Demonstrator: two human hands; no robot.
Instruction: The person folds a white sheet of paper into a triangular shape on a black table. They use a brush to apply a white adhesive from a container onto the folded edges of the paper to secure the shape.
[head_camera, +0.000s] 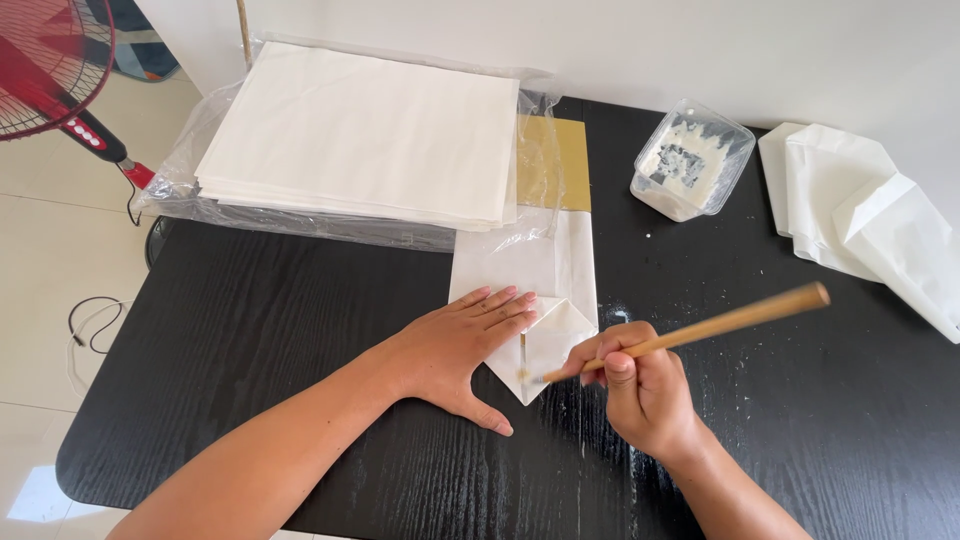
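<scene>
Pressing your left hand flat on the black table, you are holding down a folded white paper in the middle of the frame. The fingers are stretched out and lying together, with their tips on the left edge of the paper, near its pointed lower end. Your right hand is closing around a thin wooden stick, and the tip of the stick is touching the folded point of the paper, just beside your left fingers.

In the upper left of the frame, a thick stack of white sheets is lying on a clear plastic wrap. A small clear plastic box with white paste inside is standing in the upper right part. At the right edge, some finished white paper bags are lying on each other. A red fan is standing in the upper left corner.
</scene>
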